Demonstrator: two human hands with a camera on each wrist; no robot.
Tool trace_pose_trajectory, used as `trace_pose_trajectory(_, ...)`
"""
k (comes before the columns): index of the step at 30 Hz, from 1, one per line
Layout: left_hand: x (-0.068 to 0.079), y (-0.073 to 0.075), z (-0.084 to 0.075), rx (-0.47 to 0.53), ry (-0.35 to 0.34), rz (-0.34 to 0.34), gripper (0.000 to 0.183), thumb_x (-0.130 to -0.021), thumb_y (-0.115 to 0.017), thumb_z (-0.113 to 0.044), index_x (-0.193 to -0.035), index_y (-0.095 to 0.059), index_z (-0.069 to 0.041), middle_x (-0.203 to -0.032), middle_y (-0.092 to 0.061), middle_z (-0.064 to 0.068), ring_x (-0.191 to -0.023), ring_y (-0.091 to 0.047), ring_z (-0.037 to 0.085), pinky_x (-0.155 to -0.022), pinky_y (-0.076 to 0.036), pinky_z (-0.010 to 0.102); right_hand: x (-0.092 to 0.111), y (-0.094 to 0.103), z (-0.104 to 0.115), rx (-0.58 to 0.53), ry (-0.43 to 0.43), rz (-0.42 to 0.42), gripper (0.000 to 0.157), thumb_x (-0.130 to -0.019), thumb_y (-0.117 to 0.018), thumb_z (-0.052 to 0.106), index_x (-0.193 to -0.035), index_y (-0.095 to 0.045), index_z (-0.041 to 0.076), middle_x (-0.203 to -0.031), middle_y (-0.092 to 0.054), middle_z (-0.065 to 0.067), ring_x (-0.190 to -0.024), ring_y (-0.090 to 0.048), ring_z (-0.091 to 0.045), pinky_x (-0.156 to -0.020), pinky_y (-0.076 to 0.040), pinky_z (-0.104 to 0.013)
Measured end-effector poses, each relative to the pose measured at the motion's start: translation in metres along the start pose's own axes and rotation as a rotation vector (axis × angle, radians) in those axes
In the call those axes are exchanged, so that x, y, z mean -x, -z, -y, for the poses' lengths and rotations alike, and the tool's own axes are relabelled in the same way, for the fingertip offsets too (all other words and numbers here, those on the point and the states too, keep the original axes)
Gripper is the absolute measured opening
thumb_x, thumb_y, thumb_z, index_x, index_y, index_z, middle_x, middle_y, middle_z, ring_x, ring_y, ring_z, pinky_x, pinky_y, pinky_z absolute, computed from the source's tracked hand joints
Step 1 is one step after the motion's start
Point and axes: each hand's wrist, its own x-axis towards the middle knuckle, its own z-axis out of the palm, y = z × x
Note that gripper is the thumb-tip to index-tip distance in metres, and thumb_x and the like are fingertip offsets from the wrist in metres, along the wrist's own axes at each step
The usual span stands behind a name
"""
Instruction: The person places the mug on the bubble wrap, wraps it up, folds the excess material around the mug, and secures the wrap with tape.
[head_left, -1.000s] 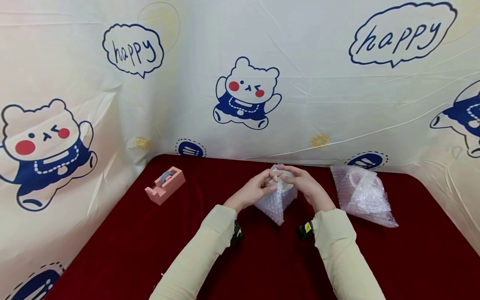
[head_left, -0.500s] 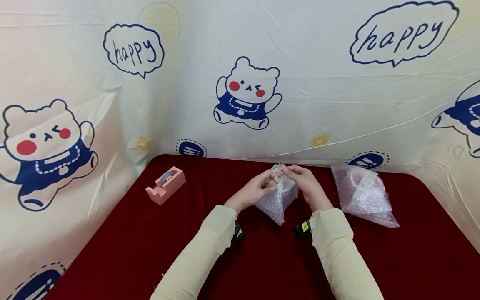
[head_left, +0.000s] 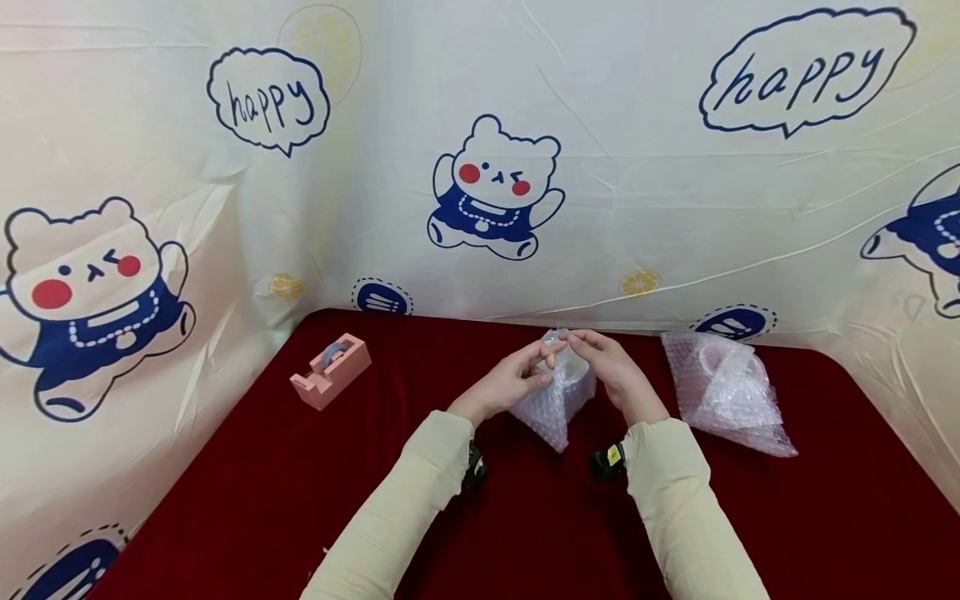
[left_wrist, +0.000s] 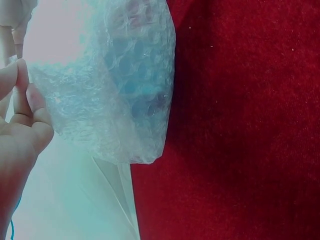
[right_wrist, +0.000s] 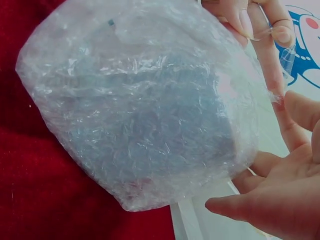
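A bubble-wrap package (head_left: 551, 421) stands on the red cloth, between my two hands. A pale, bluish thing inside it shows only dimly, and its kind is hidden. At the package's top edge, my left hand (head_left: 506, 383) pinches at a thin strip of clear tape (right_wrist: 262, 34), with the other fingers loosely bent. Opposite it, my right hand (head_left: 615, 371) pinches at the same strip with thumb and forefinger. The right hand's remaining fingers (right_wrist: 227, 205) spread beside the wrap in the right wrist view. Where exactly the strip sticks is too small to tell.
A pink tape dispenser (head_left: 330, 371) with a roll in it stands at the table's far left. To the right lies a second bubble-wrap package (head_left: 727, 392) with a round pinkish thing inside. A printed curtain (head_left: 495, 75) hangs behind the table (head_left: 225, 500).
My right hand's fingertips have drawn slightly right, away from the left hand's, then stay near there. The left hand and the package hardly move.
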Motion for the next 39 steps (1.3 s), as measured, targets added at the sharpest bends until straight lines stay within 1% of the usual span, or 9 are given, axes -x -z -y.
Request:
trace_pose_trajectory(5,0.001,0.0,0.001,0.019,-0.012,0.003,0.007,-0.097,-0.048,0.0,-0.099,-0.044,-0.006,-0.156,-0.032,0.001,-0.083,-0.049,0.015,-0.085,-0.045,0.026,-0.001,0.001,-0.003,-0.019,0.011,0.015,0.044,-0.102,-0.045,0.029,-0.134,-0.047,-0.001,-0.153,-0.033,-0.016,-0.147,-0.014,-0.036,-0.114,-0.005,-0.065)
trace_pose_trajectory(14,0.001,0.001,0.003,0.029,-0.001,0.005,0.008,-0.098,-0.047,-0.002,-0.099,-0.042,-0.007,-0.156,-0.033,0.003,-0.087,-0.046,0.016,-0.088,-0.044,0.028,0.001,0.004,-0.012,-0.035,0.077,0.077,0.043,-0.102,-0.044,0.022,-0.14,-0.042,0.001,-0.156,-0.026,-0.016,-0.147,-0.01,-0.038,-0.113,-0.002,-0.067)
trace_pose_trajectory(22,0.0,0.001,0.006,0.06,-0.014,0.013,0.009,-0.096,-0.049,0.001,-0.1,-0.043,-0.005,-0.152,-0.039,0.011,-0.086,-0.045,0.013,-0.081,-0.042,0.024,0.0,0.009,-0.017,0.095,0.155,0.085,0.036,-0.101,-0.048,0.022,-0.126,-0.049,-0.003,-0.147,-0.038,-0.023,-0.141,-0.026,-0.042,-0.111,-0.018,-0.066)
trace_pose_trajectory(26,-0.001,0.001,0.006,0.06,-0.025,0.018,0.009,-0.096,-0.048,0.002,-0.101,-0.043,-0.003,-0.151,-0.04,0.013,-0.081,-0.042,0.013,-0.076,-0.039,0.023,0.0,0.012,-0.017,0.144,0.193,0.09,0.03,-0.1,-0.05,0.019,-0.121,-0.051,-0.003,-0.141,-0.044,-0.023,-0.134,-0.036,-0.041,-0.106,-0.032,-0.058)
trace_pose_trajectory(28,-0.001,0.001,0.005,0.056,-0.018,0.016,0.009,-0.096,-0.048,0.002,-0.102,-0.043,-0.003,-0.139,-0.051,0.013,-0.079,-0.042,0.013,-0.074,-0.039,0.023,0.001,0.013,-0.016,0.161,0.212,0.091,0.029,-0.099,-0.051,0.017,-0.119,-0.052,-0.004,-0.137,-0.047,-0.023,-0.127,-0.043,-0.038,-0.1,-0.038,-0.049)
trace_pose_trajectory(30,-0.001,0.001,0.004,0.051,-0.011,0.01,0.009,-0.096,-0.049,0.002,-0.102,-0.044,-0.003,-0.116,-0.057,0.011,-0.077,-0.042,0.013,-0.071,-0.038,0.023,0.001,0.013,-0.016,0.178,0.226,0.085,0.027,-0.098,-0.052,0.015,-0.118,-0.053,-0.004,-0.134,-0.05,-0.023,-0.12,-0.048,-0.032,-0.094,-0.041,-0.04)
trace_pose_trajectory(33,-0.001,0.001,0.003,0.049,0.004,0.004,0.01,-0.096,-0.05,0.001,-0.103,-0.045,-0.004,-0.091,-0.045,0.003,-0.076,-0.042,0.013,-0.069,-0.038,0.023,0.0,0.013,-0.015,0.205,0.234,0.079,0.022,-0.097,-0.054,0.012,-0.113,-0.055,-0.004,-0.125,-0.054,-0.021,-0.104,-0.052,-0.021,-0.085,-0.042,-0.034)
trace_pose_trajectory(36,-0.001,0.001,0.002,0.054,0.011,0.004,0.011,-0.096,-0.05,0.001,-0.104,-0.046,-0.004,-0.091,-0.045,0.002,-0.078,-0.043,0.013,-0.071,-0.038,0.023,-0.001,0.012,-0.013,0.237,0.242,0.084,0.018,-0.096,-0.055,0.011,-0.107,-0.054,-0.003,-0.116,-0.055,-0.017,-0.091,-0.049,-0.016,-0.079,-0.042,-0.035)
trace_pose_trajectory(39,0.0,0.001,0.002,0.05,0.022,0.005,0.012,-0.096,-0.05,0.0,-0.106,-0.047,-0.004,-0.102,-0.049,0.007,-0.081,-0.046,0.013,-0.074,-0.04,0.023,-0.001,0.013,-0.01,0.271,0.231,0.097,0.015,-0.096,-0.055,0.012,-0.103,-0.054,-0.001,-0.109,-0.055,-0.013,-0.086,-0.046,-0.016,-0.078,-0.041,-0.036)
